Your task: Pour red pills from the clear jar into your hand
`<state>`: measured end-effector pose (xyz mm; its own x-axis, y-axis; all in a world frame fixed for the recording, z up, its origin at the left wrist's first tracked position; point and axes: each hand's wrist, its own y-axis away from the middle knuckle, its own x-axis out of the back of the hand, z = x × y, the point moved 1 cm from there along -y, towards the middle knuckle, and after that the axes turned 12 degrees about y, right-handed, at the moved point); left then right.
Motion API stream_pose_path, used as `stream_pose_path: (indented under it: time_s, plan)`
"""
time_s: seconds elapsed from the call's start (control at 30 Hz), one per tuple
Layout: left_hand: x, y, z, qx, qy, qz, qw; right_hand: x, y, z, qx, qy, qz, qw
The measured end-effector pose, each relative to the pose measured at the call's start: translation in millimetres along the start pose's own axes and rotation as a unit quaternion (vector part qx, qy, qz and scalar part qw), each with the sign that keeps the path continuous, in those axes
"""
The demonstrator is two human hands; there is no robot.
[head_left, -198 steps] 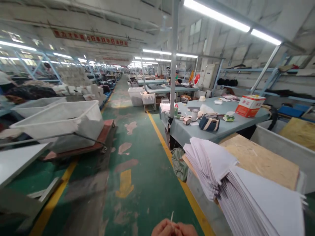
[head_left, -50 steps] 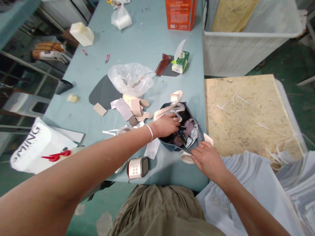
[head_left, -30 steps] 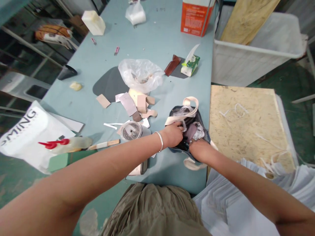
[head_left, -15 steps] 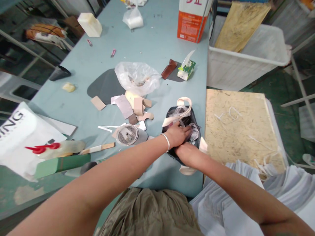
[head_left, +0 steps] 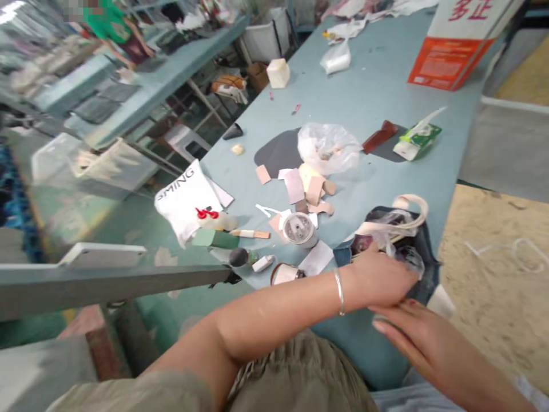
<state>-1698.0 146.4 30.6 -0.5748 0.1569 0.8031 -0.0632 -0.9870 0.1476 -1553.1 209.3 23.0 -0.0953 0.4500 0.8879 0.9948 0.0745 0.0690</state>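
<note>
A dark blue bag [head_left: 422, 252] with cream handles lies open at the near right end of the blue-grey table [head_left: 377, 97]. It holds crumpled plastic and small items. My left hand [head_left: 381, 278], with a silver bangle on the wrist, rests on the bag's mouth. Its fingertips are blurred and partly buried among the contents. My right hand [head_left: 422, 337] hovers just below the bag and the left hand, with its fingers stretched out flat and nothing in it.
Leather scraps [head_left: 306, 187], a round lid [head_left: 300, 229], a clear plastic bag [head_left: 328, 149], a tissue pack [head_left: 417, 141] and an orange box [head_left: 450, 60] lie on the table. A white printed bag [head_left: 184, 197] sits at its left edge. A plywood board [head_left: 493, 274] is on the right. A person in green [head_left: 109, 23] stands far left.
The view has swung left and closer. My right hand has come out of the bag and opened below it. My left hand stays on the bag's mouth.
</note>
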Motion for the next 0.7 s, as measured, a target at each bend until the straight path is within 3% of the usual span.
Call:
stream_pose_path:
  time_s: [0.1,0.17,0.27,0.37,0.5,0.7]
  plan:
    - [16.6,71,20,0.021,0.027,0.161,0.986,5,-1,-29,0.041,-0.104,-0.006,0.994]
    - [10.2,124,24,0.034,0.097,0.224,0.969,-1,-12,-48,0.028,-0.156,-0.007,0.987]
    - [-22.7,201,19,0.105,0.213,0.272,0.933,-19,-38,-75,-0.001,-0.171,-0.011,0.985]
    - [-62.1,264,13,0.213,0.293,0.312,0.878,-41,-67,-102,0.016,-0.147,-0.04,0.988]
    - [-99.7,327,11,0.328,0.36,0.345,0.802,-71,-96,-136,0.052,-0.118,-0.091,0.987]
    - [-133.8,388,6,0.421,0.395,0.403,0.71,-114,-138,-186,0.069,-0.04,-0.141,0.987]
